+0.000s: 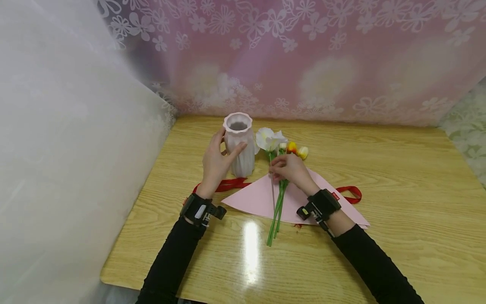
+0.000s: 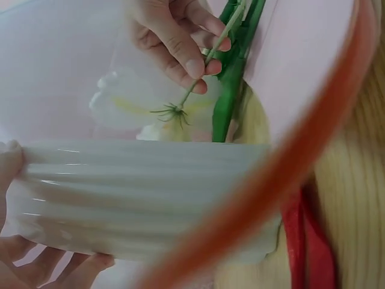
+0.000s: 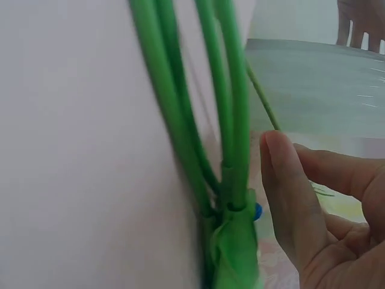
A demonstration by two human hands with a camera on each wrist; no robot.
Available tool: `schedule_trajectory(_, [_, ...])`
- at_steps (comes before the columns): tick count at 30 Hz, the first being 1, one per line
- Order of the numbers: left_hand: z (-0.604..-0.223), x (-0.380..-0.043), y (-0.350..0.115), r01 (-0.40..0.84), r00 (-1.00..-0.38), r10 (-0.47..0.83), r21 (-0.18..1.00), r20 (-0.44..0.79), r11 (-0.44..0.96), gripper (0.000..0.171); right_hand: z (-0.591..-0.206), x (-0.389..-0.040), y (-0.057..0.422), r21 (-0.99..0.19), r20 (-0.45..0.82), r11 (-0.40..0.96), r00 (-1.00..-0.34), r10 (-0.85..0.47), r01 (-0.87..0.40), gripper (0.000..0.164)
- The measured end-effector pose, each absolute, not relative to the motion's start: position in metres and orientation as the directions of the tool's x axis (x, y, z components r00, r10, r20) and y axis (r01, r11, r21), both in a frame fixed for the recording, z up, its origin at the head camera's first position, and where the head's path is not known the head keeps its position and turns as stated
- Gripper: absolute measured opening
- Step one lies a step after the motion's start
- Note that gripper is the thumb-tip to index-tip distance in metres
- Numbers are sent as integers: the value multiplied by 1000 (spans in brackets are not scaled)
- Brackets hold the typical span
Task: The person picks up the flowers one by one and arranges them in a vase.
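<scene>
A white ribbed vase (image 1: 244, 154) with a scalloped rim stands upright at the back of the table. My left hand (image 1: 215, 162) grips its upper part, thumb across the front and fingers around the far side. To the right of the vase, my right hand (image 1: 292, 169) pinches the thin stem (image 3: 264, 102) of a white flower (image 1: 267, 138) between thumb and fingertips, just below the bloom. Close beside that hand lie several thicker green stems (image 1: 279, 204), topped by an orange-yellow tulip (image 1: 291, 147) and a pale tulip (image 1: 303, 152).
Pink wrapping paper (image 1: 248, 199) lies folded under the stems. Red ribbon (image 1: 230, 184) runs behind the paper on the left, and a ribbon loop (image 1: 353, 194) shows on the right. A pink patterned curtain (image 1: 273, 71) hangs along the back edge of the wooden table (image 1: 414, 202).
</scene>
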State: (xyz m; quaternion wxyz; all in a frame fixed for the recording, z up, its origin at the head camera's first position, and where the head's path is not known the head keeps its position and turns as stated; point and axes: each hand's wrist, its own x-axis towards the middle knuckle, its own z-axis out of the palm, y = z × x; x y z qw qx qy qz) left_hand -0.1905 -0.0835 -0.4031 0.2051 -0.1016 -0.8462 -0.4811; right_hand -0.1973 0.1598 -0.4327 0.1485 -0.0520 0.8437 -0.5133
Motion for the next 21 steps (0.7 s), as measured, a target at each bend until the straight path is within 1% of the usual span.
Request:
schedule_trajectory(4, [-399, -191, -86, 369, -904, -7, 789, 428, 492, 74, -426, -195, 159, -897, -174, 438, -956, -235, 56, 32])
schedule_trajectory(10, [-393, -191, -88, 366, -912, 21, 787, 411, 497, 71, -414, -194, 158, -926, -124, 375, -967, -224, 32, 33])
schedule_trajectory(16, [-390, -190, -89, 372, -913, 38, 792, 405, 484, 68, -399, -192, 158, -943, -27, 329, -977, -212, -45, 32])
schedule_trajectory(21, [-389, -190, -89, 373, -914, 41, 794, 405, 480, 68, -383, -194, 163, -934, 54, 335, -976, -209, -124, 33])
